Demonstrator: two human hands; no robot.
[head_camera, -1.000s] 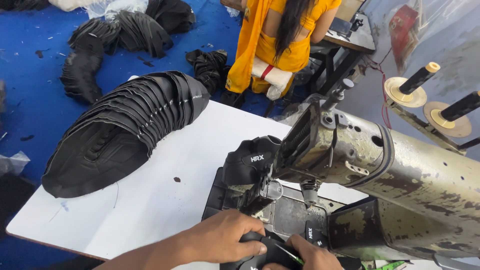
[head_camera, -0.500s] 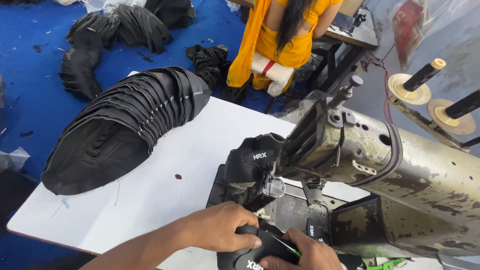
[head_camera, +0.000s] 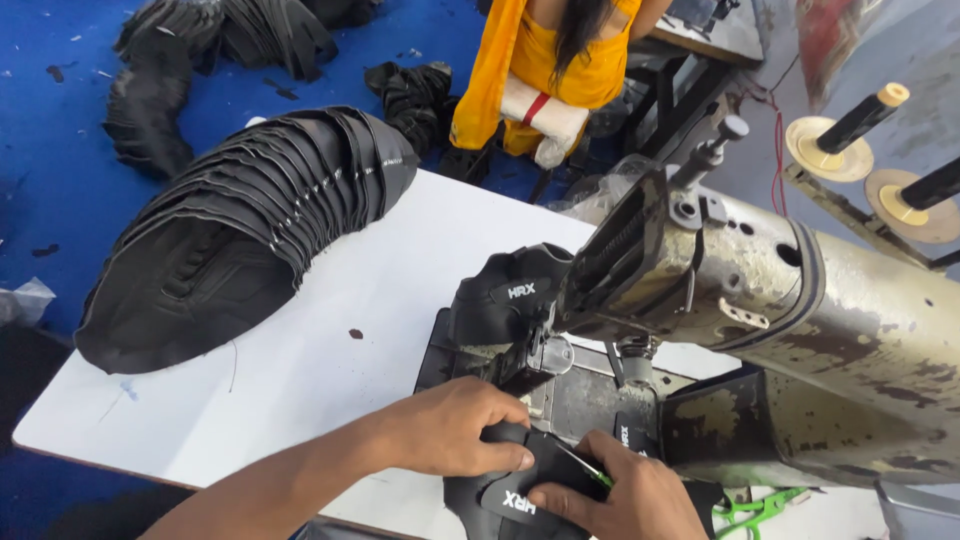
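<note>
The left hand (head_camera: 455, 430) and the right hand (head_camera: 620, 495) are close together at the bottom, and both pinch a black shoe piece (head_camera: 510, 495). The left hand's fingers curl over its top edge. The right hand's fingers press on its right side. The black shoe piece lies on the front of the desk (head_camera: 330, 370), just below the needle part of the sewing machine (head_camera: 760, 320).

The sewing machine is big, grey and worn, with rusty spots. A second black shoe piece (head_camera: 510, 300) sits on the machine, behind the hands. A long stack of black shoe pieces (head_camera: 240, 240) lies on the left side of the white desk, leaning like a row of fallen cards. More black pieces (head_camera: 200, 60) lie on the blue floor (head_camera: 60, 130). Green scissors (head_camera: 760, 510) peek out near the right hand. Two thread stands (head_camera: 880, 150) are at the far right. A person in yellow clothes (head_camera: 560, 60) is beyond the desk.
</note>
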